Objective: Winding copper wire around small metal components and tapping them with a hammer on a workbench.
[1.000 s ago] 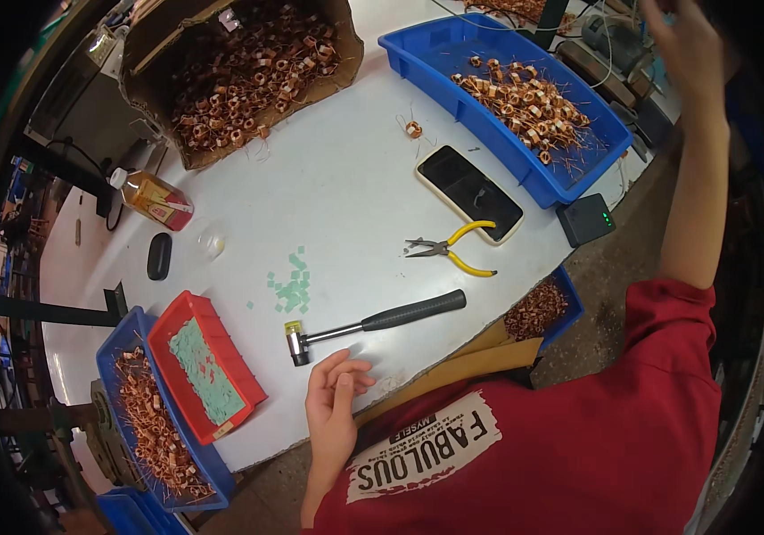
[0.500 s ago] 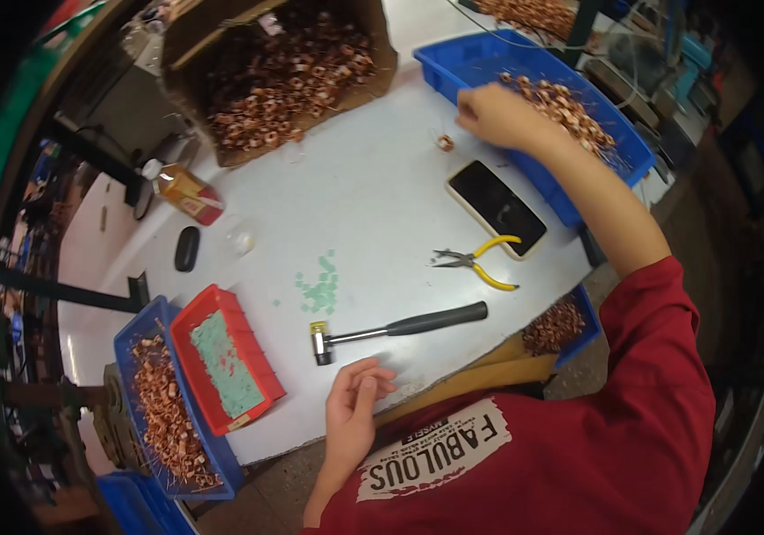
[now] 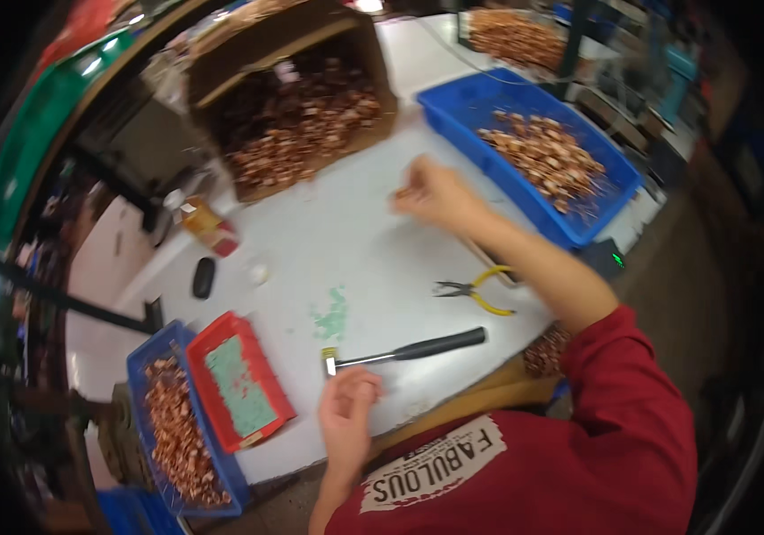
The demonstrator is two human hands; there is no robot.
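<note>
My right hand point(image 3: 435, 194) is over the upper middle of the table, fingers pinched on a small copper coil point(image 3: 402, 193), partly hidden and blurred. My left hand point(image 3: 348, 406) hovers at the near table edge, fingers loosely curled with nothing visible in them. Just beyond it lies a hammer point(image 3: 418, 349) with a black grip and a yellow-tipped head. Yellow-handled pliers point(image 3: 471, 291) lie to the right, next to a phone point(image 3: 511, 278) mostly hidden under my right forearm. Small pale green pieces point(image 3: 332, 314) are scattered beyond the hammer.
A blue tray point(image 3: 453, 129) of copper coils stands at far right; a cardboard box point(image 3: 382, 67) of coils lies at the back. At left are a red tray point(image 3: 284, 412) of green pieces, a blue tray point(image 3: 139, 379) of coils, a bottle point(image 3: 208, 225) and a black case point(image 3: 204, 278).
My right hand has moved left and nearer, away from the blue tray, and now pinches a coil. My left hand has shifted slightly, closer to the hammer head. The whole view has shifted.
</note>
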